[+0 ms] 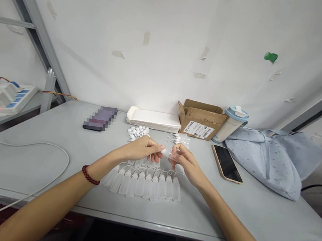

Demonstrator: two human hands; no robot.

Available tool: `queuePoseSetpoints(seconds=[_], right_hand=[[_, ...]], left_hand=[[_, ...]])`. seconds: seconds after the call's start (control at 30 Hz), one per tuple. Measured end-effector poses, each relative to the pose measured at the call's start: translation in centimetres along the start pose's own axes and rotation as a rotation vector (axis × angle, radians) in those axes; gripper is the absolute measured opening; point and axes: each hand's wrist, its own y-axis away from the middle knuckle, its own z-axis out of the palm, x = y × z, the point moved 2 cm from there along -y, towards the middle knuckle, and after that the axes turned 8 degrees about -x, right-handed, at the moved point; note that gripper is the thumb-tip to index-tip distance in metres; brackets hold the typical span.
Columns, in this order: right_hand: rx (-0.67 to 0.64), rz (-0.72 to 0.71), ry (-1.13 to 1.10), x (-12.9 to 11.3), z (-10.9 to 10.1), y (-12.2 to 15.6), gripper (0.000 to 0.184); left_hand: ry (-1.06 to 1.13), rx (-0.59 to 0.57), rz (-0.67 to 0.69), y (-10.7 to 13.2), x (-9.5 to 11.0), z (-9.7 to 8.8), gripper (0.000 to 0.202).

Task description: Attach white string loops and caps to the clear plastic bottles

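Observation:
Above the table, both hands hold one small translucent plastic squeeze bottle [170,155] lying roughly sideways. My left hand [148,150] is closed, thumb and fingers pinching the bottle's white top end. Around the bottle's body curl the fingers of my right hand [186,162], closed on it. Just below the hands lies a row of similar bottles [140,184] with thin curved nozzle tips, and part of a second row [144,162] shows behind it. A pile of small white caps [138,131] is beyond my left hand. More white-topped pieces with thin tips [179,139] lie behind my right hand.
At the back stand a stack of white trays [153,119], an open cardboard box [202,122] and a lidded cup [230,124]. A phone [227,163] and a blue cloth bag [266,161] lie right. Left are a partly blurred phone [100,118], a white cable [63,152] and a power strip [10,101].

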Motion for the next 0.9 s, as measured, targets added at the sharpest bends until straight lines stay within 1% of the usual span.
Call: queuePoseSetpoints(seconds=[0.1, 0.23, 0.33, 0.43, 0.57, 0.63, 0.8, 0.9], right_hand=[[-0.005, 0.004, 0.019, -0.08, 0.06, 0.01, 0.007], [-0.003, 0.010, 0.013, -0.15, 0.09, 0.02, 0.007], [-0.003, 0.015, 0.011, -0.15, 0.07, 0.01, 0.006], [-0.008, 0.000, 0.008, -0.16, 0.07, 0.01, 0.005], [-0.009, -0.013, 0.026, -0.20, 0.16, 0.02, 0.006], [-0.008, -0.008, 0.037, -0.21, 0.21, 0.05, 0.007], [-0.028, -0.002, 0.008, -0.20, 0.28, 0.11, 0.008], [-0.032, 0.014, -0.020, -0.02, 0.17, 0.06, 0.009]], left_hand=[[-0.029, -0.013, 0.024, 0.14, 0.21, 0.04, 0.042], [-0.073, -0.005, 0.094, 0.49, 0.66, -0.19, 0.027], [-0.061, 0.013, 0.138, 0.59, 0.70, -0.32, 0.021], [-0.059, 0.017, 0.126, 0.48, 0.53, -0.25, 0.024], [-0.078, -0.010, 0.041, 0.19, 0.26, 0.04, 0.038], [-0.070, -0.019, 0.025, 0.13, 0.24, 0.11, 0.042], [-0.105, -0.022, 0.071, 0.43, 0.37, -0.05, 0.032], [-0.112, -0.001, 0.103, 0.55, 0.41, -0.15, 0.025]])
